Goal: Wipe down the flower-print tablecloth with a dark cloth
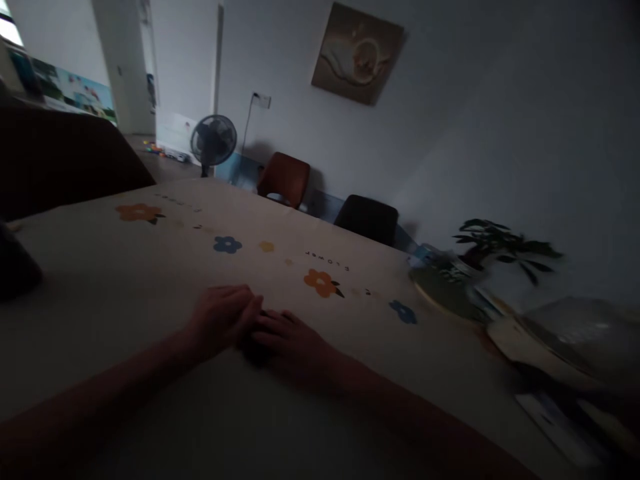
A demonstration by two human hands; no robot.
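Note:
Both of my hands rest on a table covered by a cream cloth (150,280) printed with orange, blue and yellow flowers. My left hand (220,319) lies palm down, fingers loosely curled, its fingertips touching my right hand (287,340). The right hand also lies flat on the cloth, fingers pointing left. Neither hand shows anything in it. The room is dim and the picture is blurred.
A potted plant (493,250) and a round dish (443,290) stand at the table's right, with papers and a clear cover (575,337) beside them. Dark chairs (367,219) and an orange one (284,179) stand beyond the far edge, a fan (213,141) behind. A dark object (17,267) sits at left.

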